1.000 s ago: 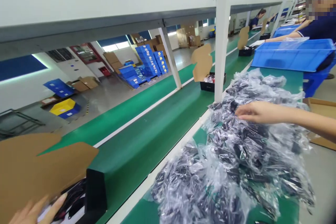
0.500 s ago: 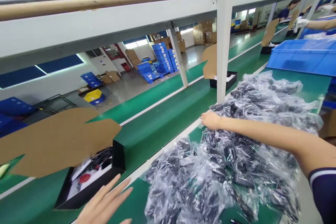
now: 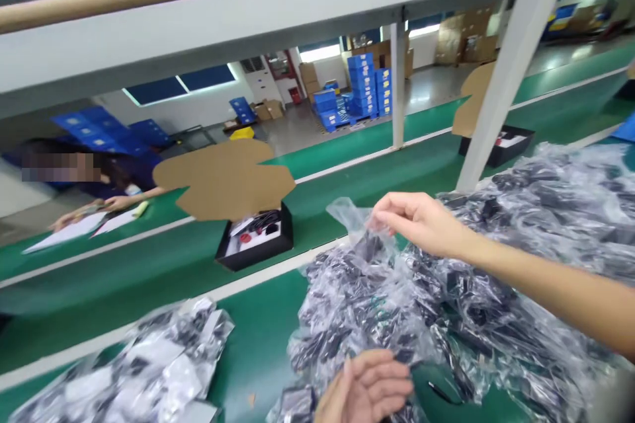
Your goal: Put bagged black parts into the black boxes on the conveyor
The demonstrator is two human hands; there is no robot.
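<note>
Pinched between the fingers of my right hand (image 3: 414, 221) is the top of a clear plastic bag (image 3: 347, 218) with something dark inside. It is raised just over a large pile of bagged dark cables (image 3: 367, 297) on the green worktop. Low in the view, my left hand (image 3: 370, 386) has its palm turned up and fingers slightly curled but apart, with nothing in it. It hovers at the front edge of the same pile, beside a bagged dark block (image 3: 296, 403). What exactly each bag holds is hard to make out through the plastic.
A black box (image 3: 260, 238) with a raised cardboard lid (image 3: 225, 178) sits on the green conveyor; another box (image 3: 506, 145) is farther right. Another pile of bagged parts (image 3: 149, 370) lies at lower left. A white post (image 3: 513, 73) rises behind the cables. A person (image 3: 114, 175) works across the conveyor.
My right hand has lifted a bag from the pile. My left hand has moved right, away from the box, and turned palm up. The view has swung left, and the box is farther along the conveyor.
</note>
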